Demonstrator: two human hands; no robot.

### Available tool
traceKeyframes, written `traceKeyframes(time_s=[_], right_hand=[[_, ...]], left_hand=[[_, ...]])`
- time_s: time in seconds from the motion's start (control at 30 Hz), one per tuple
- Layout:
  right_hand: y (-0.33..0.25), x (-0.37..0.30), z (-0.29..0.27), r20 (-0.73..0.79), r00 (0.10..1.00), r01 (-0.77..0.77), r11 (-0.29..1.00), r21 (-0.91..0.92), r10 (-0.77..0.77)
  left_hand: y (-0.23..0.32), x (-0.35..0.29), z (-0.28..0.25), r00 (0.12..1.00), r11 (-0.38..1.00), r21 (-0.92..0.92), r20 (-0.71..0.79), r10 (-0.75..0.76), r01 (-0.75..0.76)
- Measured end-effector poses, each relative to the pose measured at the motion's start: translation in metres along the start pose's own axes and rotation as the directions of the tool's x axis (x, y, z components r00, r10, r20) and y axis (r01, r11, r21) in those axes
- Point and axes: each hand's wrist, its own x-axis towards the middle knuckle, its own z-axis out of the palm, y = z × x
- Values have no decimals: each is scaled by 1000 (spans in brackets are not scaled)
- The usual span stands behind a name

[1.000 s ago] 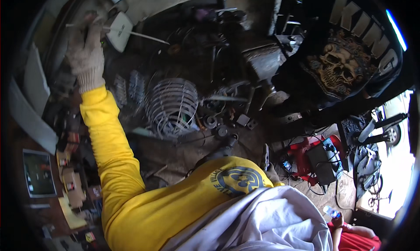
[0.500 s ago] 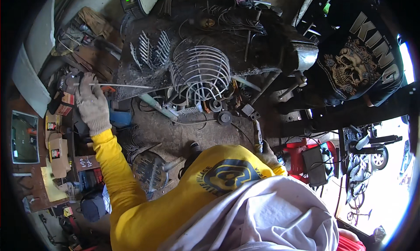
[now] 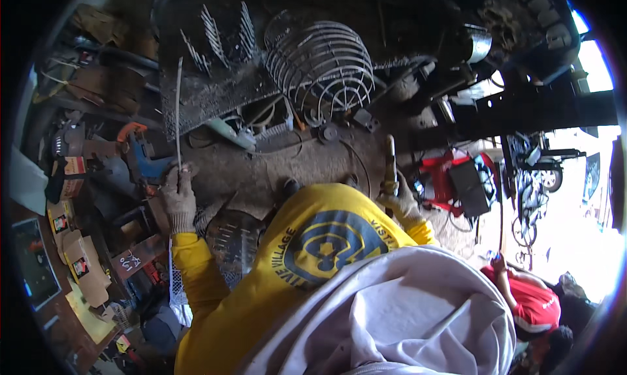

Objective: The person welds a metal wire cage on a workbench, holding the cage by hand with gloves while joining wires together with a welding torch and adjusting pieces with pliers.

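Observation:
My left hand (image 3: 177, 198), in a knitted work glove, is closed round the lower end of a thin grey metal rod (image 3: 178, 114). The rod stands nearly upright in the picture, its far end over the left part of the dark metal bench (image 3: 196, 104). My right hand (image 3: 403, 202), also gloved, grips a worn, straight welding electrode holder (image 3: 390, 156), apart from the bench. On the bench's near edge sits a rounded cage of bent metal bars (image 3: 320, 58). Several spiky rows of short metal pieces (image 3: 213, 35) stand to its left.
At left are a blue tool with an orange handle (image 3: 147, 154) and open cardboard boxes (image 3: 85, 264). A cable (image 3: 358, 156) curves across the floor near a round black weight-like piece (image 3: 328, 133). A person in red (image 3: 532, 303) is at lower right; a red chair (image 3: 439, 179) stands nearer.
My left hand has drawn back toward my body, and the rod has swung from lying sideways to pointing away from me. The view has shifted; a person in red now shows.

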Motion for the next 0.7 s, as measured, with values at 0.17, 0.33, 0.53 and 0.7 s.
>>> traceKeyframes(time_s=[0.17, 0.33, 0.53, 0.7], right_hand=[[-16, -20, 13, -14, 999, 32, 993, 111, -31], [-33, -26, 15, 40, 997, 60, 983, 171, -68], [-77, -41, 31, 84, 987, 114, 965, 234, -137], [-86, -46, 35, 118, 982, 107, 952, 286, -146]], left_hand=[[22, -6, 34, 973, 963, -184, 83, 217, -199], [56, -12, 39, 954, 929, -359, 241, 179, -84], [75, 0, 57, 758, 869, -120, 442, 479, -479], [101, 17, 64, 608, 695, -56, 437, 663, -717]])
